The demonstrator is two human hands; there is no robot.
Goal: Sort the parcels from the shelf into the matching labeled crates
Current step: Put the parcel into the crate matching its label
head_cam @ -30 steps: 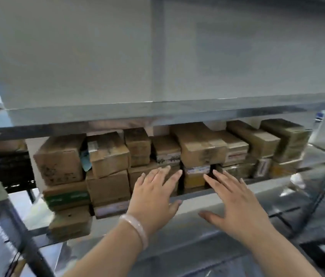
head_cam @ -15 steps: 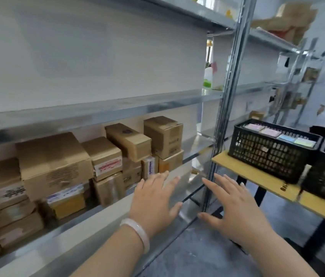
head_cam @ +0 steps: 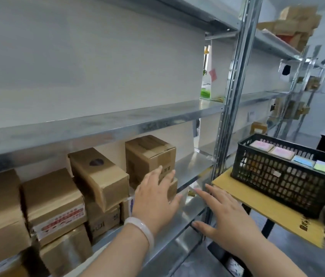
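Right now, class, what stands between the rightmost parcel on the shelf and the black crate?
In the head view: a bare stretch of shelf, then the metal upright.

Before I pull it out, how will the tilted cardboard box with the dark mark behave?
The tilted box is probably stiff: its taped edges look straight. It rests slanted on the lower parcels, so it may slide or tip forward when nudged. Its weight cannot be judged from this view.
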